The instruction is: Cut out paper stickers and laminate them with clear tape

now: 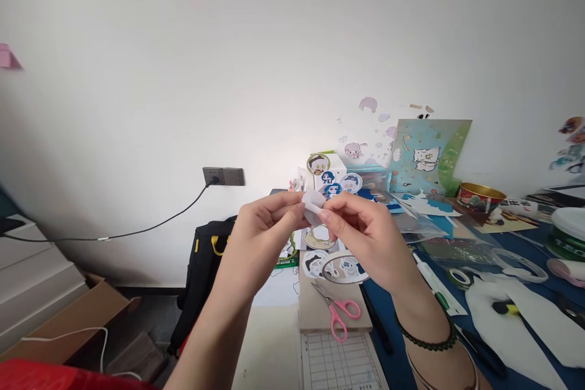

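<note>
A small round white paper piece point(314, 200) with a narrow white strip across it is held up at the centre of the head view. My left hand point(269, 228) pinches its left edge between thumb and fingers. From the other side, my right hand point(365, 225) grips the strip's lower right end. Just below my hands, cartoon cutouts point(315, 263) and a clear ring-shaped piece point(346, 268) lie on a grey-brown board point(313, 311). Pink-handled scissors point(339, 312) rest on that board, blades pointing away and slightly apart.
Behind my hands, cartoon stickers point(351, 183) stand near the white wall. To the right are a blue-green folder point(432, 155), a red and gold tin point(479, 198), tape rolls point(459, 278) and white paper scraps point(491, 311) on a blue table. A black backpack point(201, 268) sits left.
</note>
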The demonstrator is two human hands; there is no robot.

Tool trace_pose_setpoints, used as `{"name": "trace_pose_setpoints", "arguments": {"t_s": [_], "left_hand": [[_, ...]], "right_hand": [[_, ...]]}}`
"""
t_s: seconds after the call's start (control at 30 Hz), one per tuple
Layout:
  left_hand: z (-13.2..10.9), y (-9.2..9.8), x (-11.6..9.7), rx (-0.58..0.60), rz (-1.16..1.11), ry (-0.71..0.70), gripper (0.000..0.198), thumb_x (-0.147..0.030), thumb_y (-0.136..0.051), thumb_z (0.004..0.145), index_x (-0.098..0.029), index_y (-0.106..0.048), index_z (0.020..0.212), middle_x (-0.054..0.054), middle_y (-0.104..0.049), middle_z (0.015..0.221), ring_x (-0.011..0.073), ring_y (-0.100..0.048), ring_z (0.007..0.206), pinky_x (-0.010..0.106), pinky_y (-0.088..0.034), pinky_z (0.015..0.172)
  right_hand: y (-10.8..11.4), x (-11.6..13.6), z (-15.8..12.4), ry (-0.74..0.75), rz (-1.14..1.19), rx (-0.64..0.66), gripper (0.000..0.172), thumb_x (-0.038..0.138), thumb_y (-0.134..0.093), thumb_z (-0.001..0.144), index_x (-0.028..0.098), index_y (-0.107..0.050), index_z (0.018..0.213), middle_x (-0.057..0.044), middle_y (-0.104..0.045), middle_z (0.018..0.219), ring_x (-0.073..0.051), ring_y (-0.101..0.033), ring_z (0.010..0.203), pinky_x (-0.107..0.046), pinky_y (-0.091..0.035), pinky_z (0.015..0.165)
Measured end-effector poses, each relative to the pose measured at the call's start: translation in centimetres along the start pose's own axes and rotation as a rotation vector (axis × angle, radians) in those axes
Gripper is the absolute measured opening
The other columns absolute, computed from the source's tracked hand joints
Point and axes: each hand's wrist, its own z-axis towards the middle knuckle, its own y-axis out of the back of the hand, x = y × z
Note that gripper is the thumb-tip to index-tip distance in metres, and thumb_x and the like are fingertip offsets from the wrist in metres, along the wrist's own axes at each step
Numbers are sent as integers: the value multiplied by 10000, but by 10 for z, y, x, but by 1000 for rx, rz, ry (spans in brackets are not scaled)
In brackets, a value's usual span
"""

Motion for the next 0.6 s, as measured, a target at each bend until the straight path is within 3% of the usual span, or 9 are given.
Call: {"name": "trace_pose_setpoints", "arguments": {"t_s": [0.6], "left_hand": [[-2,2,-5,73,21,19,188,-239,-634,779,-173,-744,915,44,-755,818,175,-696,769,271,-551,776]], "right_hand": [[5,0,3,-1,84,29,176,289,-562,879,183,-586,740,40,-497,603,-76,-451,549,-193,-353,478]]}}
